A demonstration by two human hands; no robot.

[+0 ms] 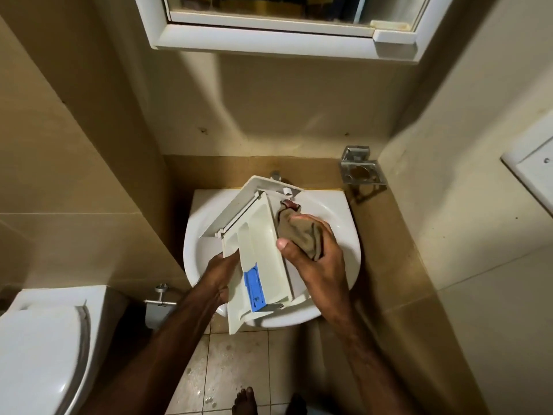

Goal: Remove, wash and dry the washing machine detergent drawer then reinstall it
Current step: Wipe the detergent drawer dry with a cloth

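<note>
So the detergent drawer [254, 253] is out, over the sink [335, 223]; left hand [220, 278] grips it, right hand [314, 253] clutches a cloth [299, 229] against it. I'd guess drying; reinstalling remains.

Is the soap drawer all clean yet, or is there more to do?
Done: the drawer is out of the machine, held over the sink by the left hand. Happening now: the right hand wipes its side with a brown cloth. Left: finishing the wipe and sliding it back in.
</note>
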